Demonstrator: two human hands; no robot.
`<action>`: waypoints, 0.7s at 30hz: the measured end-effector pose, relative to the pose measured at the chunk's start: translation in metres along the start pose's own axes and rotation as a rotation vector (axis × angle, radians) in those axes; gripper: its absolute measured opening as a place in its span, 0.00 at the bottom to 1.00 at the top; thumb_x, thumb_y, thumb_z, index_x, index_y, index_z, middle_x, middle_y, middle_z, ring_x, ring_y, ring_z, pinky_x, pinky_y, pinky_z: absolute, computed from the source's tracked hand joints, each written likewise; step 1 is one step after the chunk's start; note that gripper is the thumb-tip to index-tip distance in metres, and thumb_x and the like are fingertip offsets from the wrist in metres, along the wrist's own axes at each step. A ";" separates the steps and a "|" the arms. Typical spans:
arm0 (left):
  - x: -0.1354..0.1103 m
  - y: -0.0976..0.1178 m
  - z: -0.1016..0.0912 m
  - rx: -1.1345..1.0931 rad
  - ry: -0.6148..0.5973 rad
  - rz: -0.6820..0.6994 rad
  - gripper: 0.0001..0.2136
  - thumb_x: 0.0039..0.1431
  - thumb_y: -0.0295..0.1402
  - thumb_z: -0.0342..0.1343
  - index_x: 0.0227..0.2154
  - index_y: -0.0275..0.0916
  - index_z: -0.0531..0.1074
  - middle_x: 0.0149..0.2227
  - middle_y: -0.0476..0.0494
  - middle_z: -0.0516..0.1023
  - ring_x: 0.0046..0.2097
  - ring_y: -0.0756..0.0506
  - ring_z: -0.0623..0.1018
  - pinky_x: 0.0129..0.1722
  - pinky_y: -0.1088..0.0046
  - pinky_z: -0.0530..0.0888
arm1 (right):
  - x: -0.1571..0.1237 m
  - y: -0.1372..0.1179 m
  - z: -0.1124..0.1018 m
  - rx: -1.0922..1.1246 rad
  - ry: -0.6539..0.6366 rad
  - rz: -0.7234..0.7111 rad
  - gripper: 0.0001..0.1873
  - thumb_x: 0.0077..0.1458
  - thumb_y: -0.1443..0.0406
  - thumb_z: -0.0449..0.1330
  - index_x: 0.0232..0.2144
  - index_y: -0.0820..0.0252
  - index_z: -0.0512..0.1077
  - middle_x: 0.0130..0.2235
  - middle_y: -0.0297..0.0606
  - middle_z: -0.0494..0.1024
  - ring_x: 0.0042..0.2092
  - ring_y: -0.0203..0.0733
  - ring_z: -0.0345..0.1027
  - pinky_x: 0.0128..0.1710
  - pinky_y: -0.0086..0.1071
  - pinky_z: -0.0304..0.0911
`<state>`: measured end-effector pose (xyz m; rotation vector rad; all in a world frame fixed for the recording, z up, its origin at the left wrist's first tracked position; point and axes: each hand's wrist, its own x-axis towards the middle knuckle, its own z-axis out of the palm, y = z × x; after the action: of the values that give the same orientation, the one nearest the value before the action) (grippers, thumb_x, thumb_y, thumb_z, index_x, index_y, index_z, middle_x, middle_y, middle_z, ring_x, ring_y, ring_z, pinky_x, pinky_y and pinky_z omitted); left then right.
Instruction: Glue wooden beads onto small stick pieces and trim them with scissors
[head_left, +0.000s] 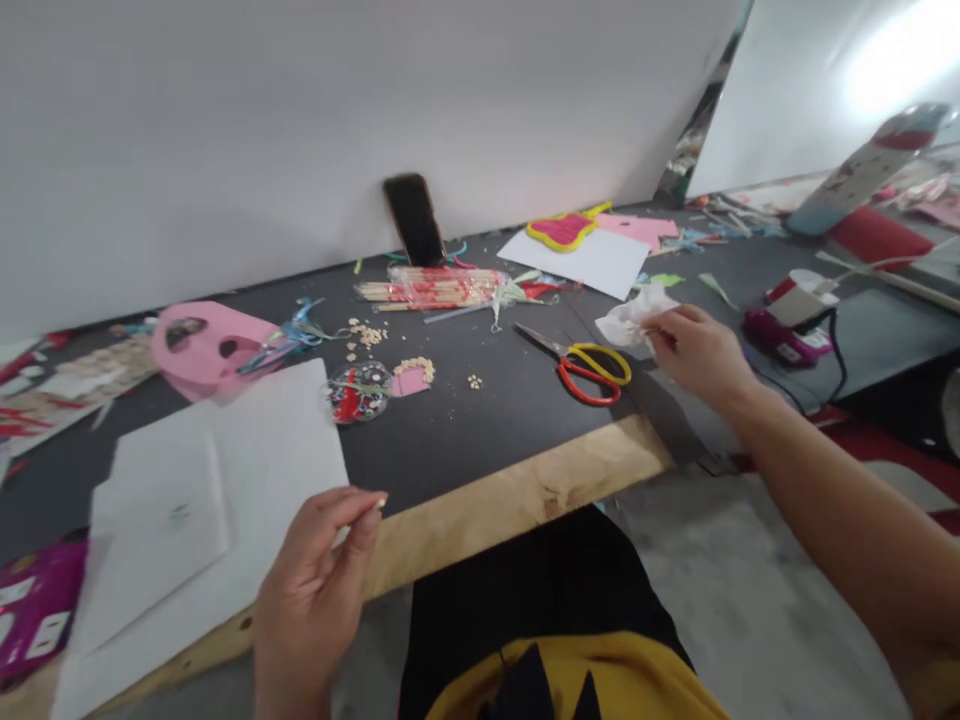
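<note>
Near the table's front edge, my left hand is closed in a pinch, with a tiny pale bit at the fingertips. Over on the right, my right hand has its fingers closed on a crumpled white tissue. Scissors with one yellow and one red handle lie open-bladed just left of that hand. Between the hands are a small pink piece edged with pale bits, a little cluster of pale bits, and a clear round dish of red, black and white bits.
White sheets and a pink mask-like cutout lie at left. Behind stand a propped phone and wrapped sticks. A yellow-edged pink shape rests on white paper. At right are a purple device and a bottle.
</note>
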<state>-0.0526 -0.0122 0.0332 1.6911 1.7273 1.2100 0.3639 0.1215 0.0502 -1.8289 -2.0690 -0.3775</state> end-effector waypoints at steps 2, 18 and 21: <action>-0.002 -0.008 -0.004 0.033 -0.019 -0.001 0.05 0.57 0.34 0.54 0.35 0.45 0.73 0.40 0.48 0.72 0.42 0.47 0.73 0.40 0.76 0.70 | 0.027 -0.003 0.018 0.017 -0.002 -0.044 0.14 0.58 0.67 0.50 0.38 0.61 0.75 0.41 0.43 0.76 0.42 0.40 0.69 0.42 0.29 0.62; 0.046 0.008 0.020 -0.013 -0.075 0.146 0.07 0.59 0.33 0.51 0.33 0.42 0.74 0.35 0.44 0.74 0.38 0.46 0.75 0.37 0.72 0.72 | 0.014 -0.053 0.023 0.055 -0.334 -0.209 0.20 0.55 0.58 0.53 0.46 0.60 0.71 0.39 0.45 0.78 0.38 0.47 0.73 0.39 0.37 0.65; 0.066 0.020 0.029 -0.055 -0.126 0.177 0.08 0.60 0.33 0.50 0.34 0.41 0.74 0.35 0.44 0.74 0.39 0.46 0.74 0.40 0.70 0.71 | 0.012 -0.056 0.026 0.041 -0.369 -0.145 0.19 0.55 0.61 0.51 0.47 0.61 0.70 0.39 0.47 0.78 0.38 0.49 0.73 0.38 0.38 0.65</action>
<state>-0.0283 0.0565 0.0513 1.8775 1.4834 1.1861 0.3044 0.1361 0.0335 -1.8399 -2.4401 -0.0308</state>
